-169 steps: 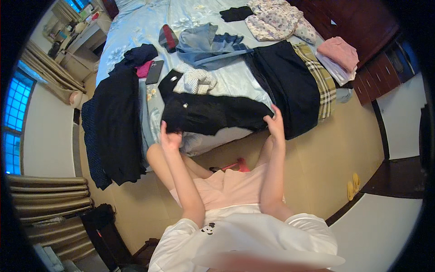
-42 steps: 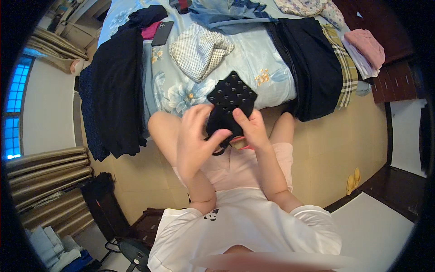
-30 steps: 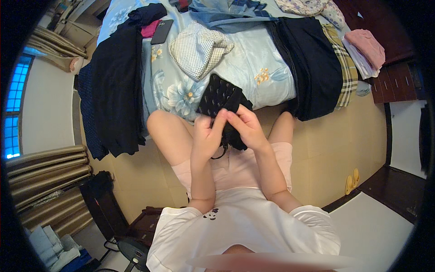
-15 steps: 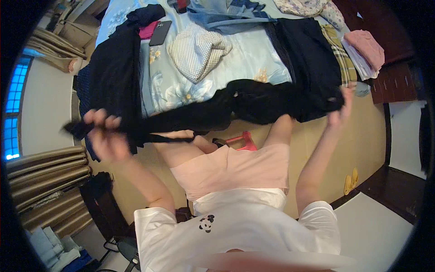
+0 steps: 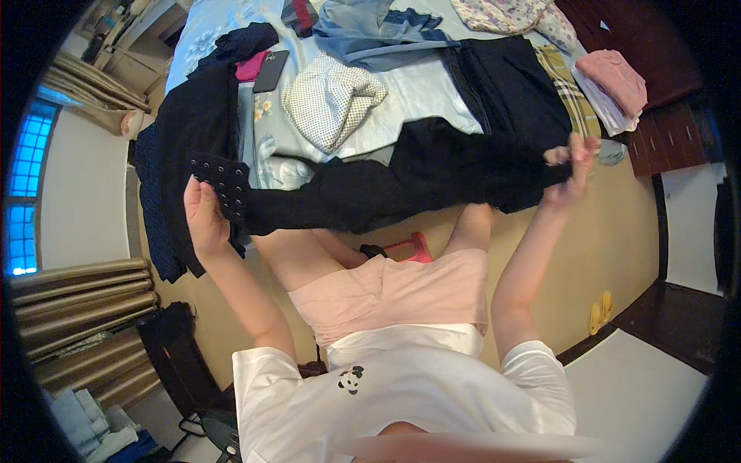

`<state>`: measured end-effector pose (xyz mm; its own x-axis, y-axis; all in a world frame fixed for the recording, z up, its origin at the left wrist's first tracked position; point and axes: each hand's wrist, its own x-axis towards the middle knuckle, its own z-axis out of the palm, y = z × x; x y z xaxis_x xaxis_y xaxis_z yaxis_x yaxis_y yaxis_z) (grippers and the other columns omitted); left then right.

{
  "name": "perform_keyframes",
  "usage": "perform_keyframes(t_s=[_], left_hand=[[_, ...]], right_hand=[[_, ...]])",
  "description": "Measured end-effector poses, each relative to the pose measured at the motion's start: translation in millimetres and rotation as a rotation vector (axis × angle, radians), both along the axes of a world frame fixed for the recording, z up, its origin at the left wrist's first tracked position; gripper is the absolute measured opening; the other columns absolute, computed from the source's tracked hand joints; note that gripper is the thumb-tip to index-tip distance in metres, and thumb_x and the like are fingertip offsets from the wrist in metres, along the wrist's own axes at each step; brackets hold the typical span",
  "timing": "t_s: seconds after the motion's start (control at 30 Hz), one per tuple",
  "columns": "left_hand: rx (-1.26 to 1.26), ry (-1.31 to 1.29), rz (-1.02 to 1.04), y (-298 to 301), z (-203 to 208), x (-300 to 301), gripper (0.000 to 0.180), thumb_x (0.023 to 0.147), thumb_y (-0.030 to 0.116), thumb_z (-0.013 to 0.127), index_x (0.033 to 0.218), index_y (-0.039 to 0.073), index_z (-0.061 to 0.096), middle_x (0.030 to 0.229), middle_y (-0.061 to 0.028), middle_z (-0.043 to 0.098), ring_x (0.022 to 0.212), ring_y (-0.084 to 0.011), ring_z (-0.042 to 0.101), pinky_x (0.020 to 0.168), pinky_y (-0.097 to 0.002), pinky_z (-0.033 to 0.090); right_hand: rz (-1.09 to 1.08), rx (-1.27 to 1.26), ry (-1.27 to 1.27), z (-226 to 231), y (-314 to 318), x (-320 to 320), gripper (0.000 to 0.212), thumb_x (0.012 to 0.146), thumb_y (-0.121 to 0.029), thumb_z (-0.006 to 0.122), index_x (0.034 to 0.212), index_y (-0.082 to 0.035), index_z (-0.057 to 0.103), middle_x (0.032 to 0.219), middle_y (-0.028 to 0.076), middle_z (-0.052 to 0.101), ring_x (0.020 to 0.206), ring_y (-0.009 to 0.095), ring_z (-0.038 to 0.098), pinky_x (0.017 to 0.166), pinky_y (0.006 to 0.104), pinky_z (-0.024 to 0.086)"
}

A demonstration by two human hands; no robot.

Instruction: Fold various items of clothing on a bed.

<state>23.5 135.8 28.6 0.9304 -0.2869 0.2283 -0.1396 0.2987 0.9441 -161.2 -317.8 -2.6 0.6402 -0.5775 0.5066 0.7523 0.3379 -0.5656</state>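
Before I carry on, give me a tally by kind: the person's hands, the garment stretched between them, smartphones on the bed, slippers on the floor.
Left hand and right hand: 2
Black garment: 1
Smartphone: 1
Yellow slippers: 2
Total: 6

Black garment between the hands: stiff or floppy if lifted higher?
The black garment is likely floppy: it sags between the left hand and right hand. The fastener strip, with its shiny rows, may be stiffer, as it looks flatter.
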Motion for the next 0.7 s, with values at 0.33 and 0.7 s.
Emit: perform_keyframes(t_s=[0.33, 0.7], left_hand=[[0.653, 0.059, -0.514, -115.4, 6.7, -54.1, 0.024, 0.088, 0.021, 0.048, 0.092, -0.002, 0.056, 0.083, 0.0046, 0.054, 0.075, -0.0034, 0.046, 0.064, -0.0161, 0.037], [0.32, 0.05, -0.632, -135.6, -57.4, -91.8, 0.017, 0.086, 0.015, 0.049, 0.085, -0.001, 0.056, 0.074, 0.0009, 0.055, 0.069, -0.0049, 0.045, 0.061, -0.0193, 0.038]], right_hand=[[0.232, -0.375, 0.294, -5.1, 101.7, 26.1, 0.016, 0.082, -0.004, 0.05, 0.097, -0.001, 0.054, 0.08, 0.005, 0.054, 0.074, 0.013, 0.051, 0.07, 0.0257, 0.041], [0.363, -0.701, 0.4, -6.4, 154.0, 24.7, 0.022, 0.073, 0.007, 0.047, 0.09, 0.0, 0.061, 0.081, 0.009, 0.058, 0.075, 0.019, 0.055, 0.069, 0.0259, 0.042]])
